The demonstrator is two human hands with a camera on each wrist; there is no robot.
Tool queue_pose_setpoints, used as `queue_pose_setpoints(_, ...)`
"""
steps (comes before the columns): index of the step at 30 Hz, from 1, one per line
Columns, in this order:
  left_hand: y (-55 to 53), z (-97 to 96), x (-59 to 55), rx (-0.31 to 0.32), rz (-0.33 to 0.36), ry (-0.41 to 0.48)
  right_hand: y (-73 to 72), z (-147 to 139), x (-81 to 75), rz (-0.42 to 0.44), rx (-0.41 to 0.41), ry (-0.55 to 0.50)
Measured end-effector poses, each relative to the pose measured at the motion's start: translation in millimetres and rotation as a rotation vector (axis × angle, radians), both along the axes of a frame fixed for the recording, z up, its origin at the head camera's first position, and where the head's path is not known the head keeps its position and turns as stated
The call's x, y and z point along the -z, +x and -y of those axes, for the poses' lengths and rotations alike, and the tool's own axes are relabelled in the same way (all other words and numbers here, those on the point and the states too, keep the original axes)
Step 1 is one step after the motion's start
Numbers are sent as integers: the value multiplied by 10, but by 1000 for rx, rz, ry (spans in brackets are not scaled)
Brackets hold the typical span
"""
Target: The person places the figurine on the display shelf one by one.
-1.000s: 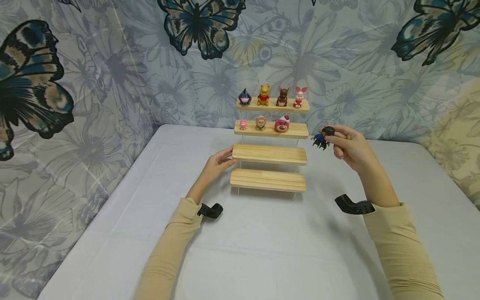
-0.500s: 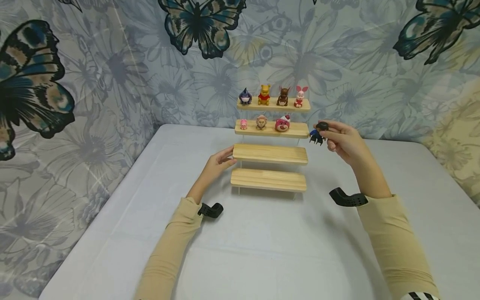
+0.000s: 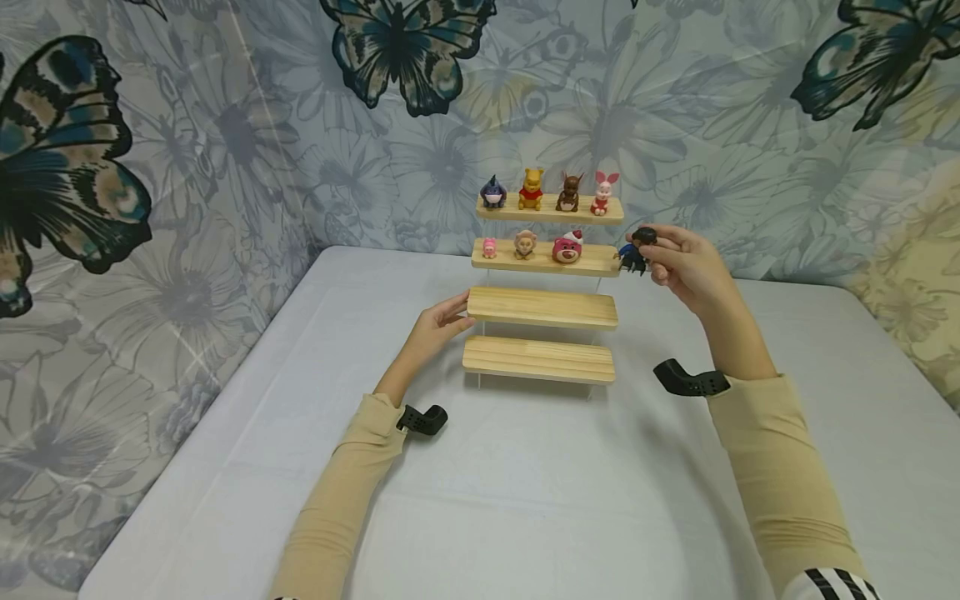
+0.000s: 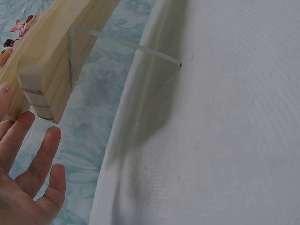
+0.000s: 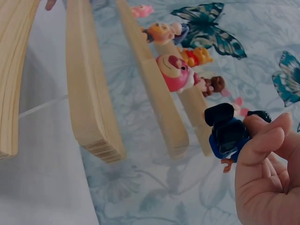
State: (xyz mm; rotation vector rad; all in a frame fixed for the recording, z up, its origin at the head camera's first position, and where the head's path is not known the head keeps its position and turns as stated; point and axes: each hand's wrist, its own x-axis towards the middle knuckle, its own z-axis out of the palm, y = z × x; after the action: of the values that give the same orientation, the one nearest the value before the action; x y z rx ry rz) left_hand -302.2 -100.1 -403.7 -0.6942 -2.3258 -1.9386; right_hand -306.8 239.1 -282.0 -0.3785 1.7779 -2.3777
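Observation:
My right hand (image 3: 693,271) pinches a small toy figurine (image 3: 633,254) with a black head and a blue-and-black body. It holds the figurine beside the right end of the second shelf from the top (image 3: 600,261). In the right wrist view, the figurine's black feet (image 5: 219,114) point toward the shelves. My left hand (image 3: 437,327) rests at the left end of the wooden shelf below (image 3: 542,307). The left wrist view shows its fingers (image 4: 40,159) spread and loosely extended by the board ends. On the second shelf, a pink bear figurine (image 3: 567,247) sits nearest the held toy.
Several animal figurines, among them a yellow bear (image 3: 530,190) and a pink-eared one (image 3: 603,193), line the top shelf (image 3: 549,215). The bottom shelf (image 3: 538,360) stands on clear supports on a white-covered table (image 3: 517,492). A butterfly-print backdrop (image 3: 675,150) rises behind.
My right hand has carried the figurine leftward and slightly up, closer to the right end of the second shelf. My left hand has stayed at the shelf's left end.

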Motion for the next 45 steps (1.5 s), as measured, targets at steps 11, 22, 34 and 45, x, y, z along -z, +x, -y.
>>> queue_pose_setpoints(11,175,-26,-241,13,35,-2,-131,55,-5,17,16,17)
queue_pose_setpoints(22,25,13,-66,3,22,-1,-185,96,0,28,15,21)
queue_pose_setpoints(34,5,4,-45,3,-10,-5,-258,145,69,-3,-93,-58)
queue_pose_setpoints(45,2,11,-39,8,-6,-4,-314,199,113,18,-121,-91)
